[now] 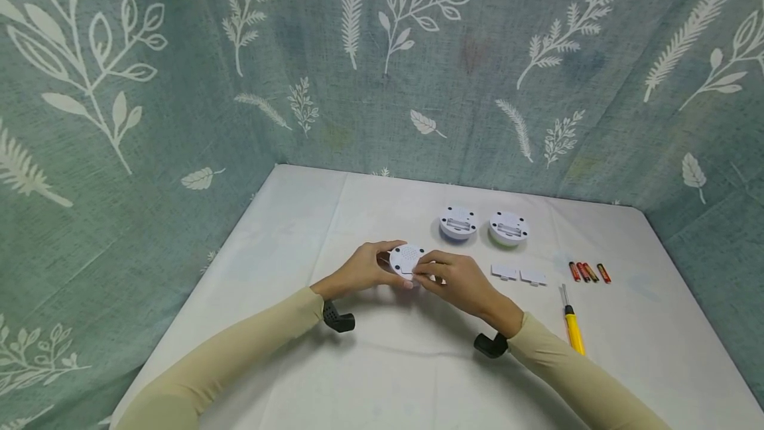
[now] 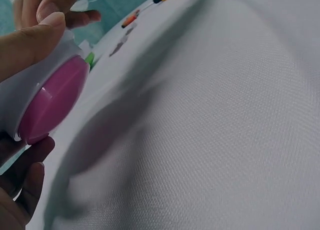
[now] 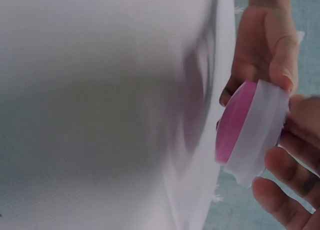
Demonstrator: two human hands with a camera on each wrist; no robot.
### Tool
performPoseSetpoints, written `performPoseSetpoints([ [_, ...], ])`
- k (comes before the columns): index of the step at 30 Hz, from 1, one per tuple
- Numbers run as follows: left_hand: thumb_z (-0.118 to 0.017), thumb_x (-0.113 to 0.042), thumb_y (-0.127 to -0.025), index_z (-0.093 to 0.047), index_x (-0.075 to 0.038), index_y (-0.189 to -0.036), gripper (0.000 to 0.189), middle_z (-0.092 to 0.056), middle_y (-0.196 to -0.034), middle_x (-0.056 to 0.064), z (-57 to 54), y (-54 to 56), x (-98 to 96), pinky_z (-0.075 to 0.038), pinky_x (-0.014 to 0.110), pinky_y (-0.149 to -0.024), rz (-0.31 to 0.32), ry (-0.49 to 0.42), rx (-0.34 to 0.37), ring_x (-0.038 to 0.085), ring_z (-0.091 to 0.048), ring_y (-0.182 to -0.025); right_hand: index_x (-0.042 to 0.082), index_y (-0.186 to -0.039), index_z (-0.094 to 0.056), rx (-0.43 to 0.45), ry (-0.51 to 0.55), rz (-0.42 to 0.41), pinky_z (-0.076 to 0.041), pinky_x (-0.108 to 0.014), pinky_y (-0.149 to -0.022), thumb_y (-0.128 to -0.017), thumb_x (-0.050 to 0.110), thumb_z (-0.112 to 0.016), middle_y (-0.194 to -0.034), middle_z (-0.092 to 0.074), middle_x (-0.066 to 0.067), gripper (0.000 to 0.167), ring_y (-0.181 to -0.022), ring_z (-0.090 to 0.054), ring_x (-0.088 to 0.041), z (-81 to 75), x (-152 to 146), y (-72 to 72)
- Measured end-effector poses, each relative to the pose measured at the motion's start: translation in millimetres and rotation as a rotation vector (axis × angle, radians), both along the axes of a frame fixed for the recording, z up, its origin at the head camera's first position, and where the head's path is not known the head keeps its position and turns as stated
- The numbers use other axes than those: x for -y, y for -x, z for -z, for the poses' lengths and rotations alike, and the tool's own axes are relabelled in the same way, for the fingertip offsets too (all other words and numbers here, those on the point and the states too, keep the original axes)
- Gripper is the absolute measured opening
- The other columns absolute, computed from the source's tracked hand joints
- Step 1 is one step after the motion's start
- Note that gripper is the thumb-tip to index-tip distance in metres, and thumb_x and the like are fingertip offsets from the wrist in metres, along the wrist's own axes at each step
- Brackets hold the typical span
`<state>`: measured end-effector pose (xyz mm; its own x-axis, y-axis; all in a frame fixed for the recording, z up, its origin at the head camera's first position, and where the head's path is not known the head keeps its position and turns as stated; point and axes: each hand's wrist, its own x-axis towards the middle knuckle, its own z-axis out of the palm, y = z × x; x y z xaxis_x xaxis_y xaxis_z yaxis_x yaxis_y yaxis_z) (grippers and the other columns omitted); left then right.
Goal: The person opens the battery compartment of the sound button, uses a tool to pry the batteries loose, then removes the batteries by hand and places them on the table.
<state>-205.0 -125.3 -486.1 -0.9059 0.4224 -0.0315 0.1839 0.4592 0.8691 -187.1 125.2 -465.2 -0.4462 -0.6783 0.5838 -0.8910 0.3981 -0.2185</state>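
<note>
My left hand (image 1: 365,268) holds a round white push-button sound device (image 1: 406,255) between thumb and fingers, its back with speaker holes and dark feet turned up. Its pink dome (image 2: 55,102) faces down above the table in the left wrist view. Against the near right part of that back, the curled fingertips of my right hand (image 1: 461,281) pinch at the white battery cover (image 1: 407,270); the fingers partly hide it. In the right wrist view the white side (image 3: 257,132) of the device shows between both hands.
Two similar devices, one bluish (image 1: 457,224) and one green (image 1: 509,229), lie upside down behind with their battery compartments uncovered. Two loose battery covers (image 1: 504,272) lie to the right. Farther right are several small red batteries (image 1: 583,272) and a yellow-handled screwdriver (image 1: 573,328).
</note>
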Motion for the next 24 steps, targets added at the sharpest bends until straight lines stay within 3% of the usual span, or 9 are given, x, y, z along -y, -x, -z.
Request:
performPoseSetpoints([
  [4, -0.095, -0.047, -0.069, -0.053, -0.019, -0.151, 0.096, -0.070, -0.110, -0.006, -1.2, -0.4, -0.2, -0.053, 0.033, -0.086, 0.011, -0.010, 0.001, 0.013, -0.066, -0.101, 0.013, -0.100, -0.082, 0.070, 0.023, -0.010, -0.053, -0.021, -0.072, -0.085, 0.009, -0.085, -0.101, -0.073, 0.003, 0.016, -0.089, -0.068, -0.007, -0.5, -2.1, 0.9],
  [8, -0.095, -0.045, -0.070, -0.053, -0.017, -0.151, 0.096, -0.069, -0.110, -0.005, -1.0, -0.1, -0.4, -0.053, 0.034, -0.086, 0.019, -0.014, -0.007, 0.014, -0.066, -0.100, 0.013, -0.100, -0.082, 0.083, 0.022, -0.021, -0.053, -0.021, -0.072, -0.086, 0.009, -0.084, -0.101, -0.072, 0.003, 0.014, -0.089, -0.067, -0.007, -0.8, -3.6, 1.7],
  [16, -0.094, -0.046, -0.071, -0.053, -0.017, -0.152, 0.095, -0.069, -0.112, -0.005, 1.3, 0.5, 0.7, -0.053, 0.033, -0.086, 0.028, -0.019, -0.010, 0.014, -0.066, -0.100, 0.011, -0.099, -0.080, 0.043, 0.001, -0.035, -0.053, -0.020, -0.072, -0.087, 0.006, -0.083, -0.102, -0.072, 0.003, 0.014, -0.089, -0.067, -0.006, -0.7, -3.6, 1.9],
  [24, -0.094, -0.048, -0.070, -0.054, -0.018, -0.150, 0.094, -0.070, -0.108, -0.004, 1.7, -0.1, 2.2, -0.053, 0.034, -0.085, 0.021, -0.026, -0.007, 0.015, -0.066, -0.099, 0.009, -0.097, -0.078, 0.010, 0.061, -0.020, -0.054, -0.022, -0.073, -0.089, 0.005, -0.080, -0.102, -0.071, 0.001, 0.010, -0.090, -0.067, -0.009, -0.7, -0.2, 3.9],
])
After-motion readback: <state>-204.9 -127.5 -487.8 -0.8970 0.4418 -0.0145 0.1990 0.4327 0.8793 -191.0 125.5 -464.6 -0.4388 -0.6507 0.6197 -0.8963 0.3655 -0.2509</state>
